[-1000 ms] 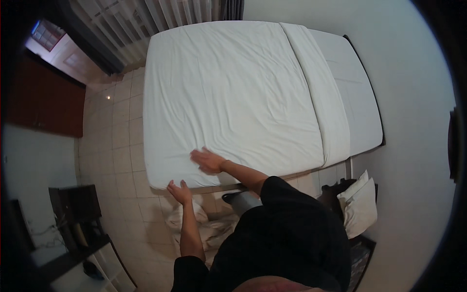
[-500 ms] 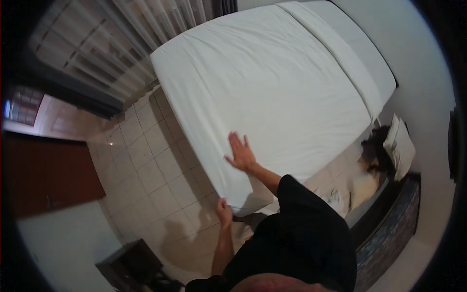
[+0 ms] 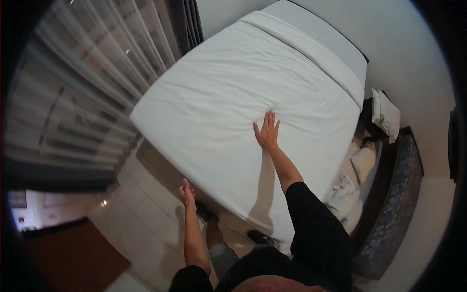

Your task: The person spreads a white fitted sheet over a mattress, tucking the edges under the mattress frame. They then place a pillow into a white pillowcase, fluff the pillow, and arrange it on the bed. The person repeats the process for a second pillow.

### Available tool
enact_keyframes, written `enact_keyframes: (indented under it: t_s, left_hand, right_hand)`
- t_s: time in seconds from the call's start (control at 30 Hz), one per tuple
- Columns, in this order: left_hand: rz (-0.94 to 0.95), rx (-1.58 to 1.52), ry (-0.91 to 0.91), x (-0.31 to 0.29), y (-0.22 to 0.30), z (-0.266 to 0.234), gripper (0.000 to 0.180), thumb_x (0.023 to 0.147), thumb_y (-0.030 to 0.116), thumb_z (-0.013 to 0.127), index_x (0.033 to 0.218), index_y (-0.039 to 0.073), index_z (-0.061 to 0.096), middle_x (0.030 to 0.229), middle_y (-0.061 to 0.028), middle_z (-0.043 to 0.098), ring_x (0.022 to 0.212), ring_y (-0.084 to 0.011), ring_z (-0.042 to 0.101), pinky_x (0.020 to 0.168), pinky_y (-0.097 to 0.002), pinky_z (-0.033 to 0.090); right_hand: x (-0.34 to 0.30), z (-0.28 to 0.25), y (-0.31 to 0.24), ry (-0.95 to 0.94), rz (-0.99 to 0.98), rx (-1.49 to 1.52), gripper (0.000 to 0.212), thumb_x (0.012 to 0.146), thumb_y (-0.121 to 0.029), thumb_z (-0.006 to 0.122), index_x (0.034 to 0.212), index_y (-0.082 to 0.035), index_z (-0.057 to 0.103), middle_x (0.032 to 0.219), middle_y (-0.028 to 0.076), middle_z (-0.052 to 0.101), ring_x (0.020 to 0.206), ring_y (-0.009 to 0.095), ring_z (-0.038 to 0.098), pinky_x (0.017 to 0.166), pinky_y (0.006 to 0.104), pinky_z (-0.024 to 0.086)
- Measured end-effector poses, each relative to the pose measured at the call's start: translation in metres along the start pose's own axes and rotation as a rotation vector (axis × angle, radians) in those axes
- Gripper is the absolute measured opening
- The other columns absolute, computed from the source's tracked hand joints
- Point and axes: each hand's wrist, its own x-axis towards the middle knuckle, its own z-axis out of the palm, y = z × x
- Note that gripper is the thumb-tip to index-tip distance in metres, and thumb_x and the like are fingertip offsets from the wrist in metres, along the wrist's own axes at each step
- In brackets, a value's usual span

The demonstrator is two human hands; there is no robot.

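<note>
The right hand (image 3: 267, 130) lies flat, palm down and fingers spread, on the white fitted bedsheet (image 3: 233, 97) that covers the large rectangular mattress (image 3: 209, 168); it grasps nothing, and soft creases in the cloth run outward from under the palm. The hand rests toward the middle of the bed's near half, well in from every edge. The left hand (image 3: 187, 192) hangs open with its fingers loosely extended, holding nothing, just beside the lower side of the mattress near its closest corner and above the beige tiled floor (image 3: 146, 214); whether its fingertips touch the mattress side cannot be told. The sheet is stretched over the whole top surface, and a folded white band of cloth (image 3: 311, 48) lies across the far end of the bed. Both forearms are bare below the short sleeves of a black shirt (image 3: 316, 228). Sheer pale curtains (image 3: 92, 73) hang to the left of the bed, with a dark drape (image 3: 187, 22) beside them at the far corner. To the right, between the bed and the wall, two white pillows (image 3: 386, 114) stand on a dark piece of furniture (image 3: 404, 185), and crumpled white linen (image 3: 343, 194) lies on the floor beside the mattress. A dark shoe (image 3: 262, 237) shows under the near edge of the bed.
</note>
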Motion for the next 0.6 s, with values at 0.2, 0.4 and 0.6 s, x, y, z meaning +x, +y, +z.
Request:
enact_keyframes:
  t_s: [0.2, 0.4, 0.6]
  left_hand:
    - [0.446, 0.472, -0.296, 0.144, 0.017, 0.031, 0.024, 0.102, 0.020, 0.062, 0.098, -0.003, 0.069, 0.092, -0.0173, 0.070, 0.086, -0.0291, 0.066, 0.081, -0.0393, 0.052]
    - [0.191, 0.700, -0.618, 0.156, 0.052, -0.017, 0.029, 0.101, 0.025, 0.060, 0.096, -0.003, 0.069, 0.085, -0.0241, 0.068, 0.077, -0.0396, 0.063, 0.076, -0.0438, 0.051]
    - [0.451, 0.994, -0.874, 0.260, 0.224, 0.008, 0.032, 0.095, 0.036, 0.065, 0.092, 0.006, 0.077, 0.084, -0.0192, 0.073, 0.079, -0.0419, 0.071, 0.077, -0.0519, 0.054]
  right_hand:
    - [0.159, 0.129, -0.169, 0.136, -0.052, -0.071, 0.094, 0.101, -0.064, 0.045, 0.160, 0.007, 0.025, 0.169, 0.022, 0.026, 0.158, 0.038, 0.018, 0.127, 0.0594, 0.010]
    - [0.160, 0.151, -0.332, -0.239, -0.304, 0.105, 0.089, 0.098, -0.054, 0.055, 0.162, 0.001, 0.025, 0.169, 0.020, 0.026, 0.158, 0.035, 0.019, 0.127, 0.0602, 0.011]
    - [0.103, 0.140, -0.375, -0.454, -0.648, 0.411, 0.073, 0.103, -0.041, 0.050, 0.164, -0.010, 0.028, 0.171, 0.011, 0.027, 0.159, 0.028, 0.020, 0.128, 0.0582, 0.013]
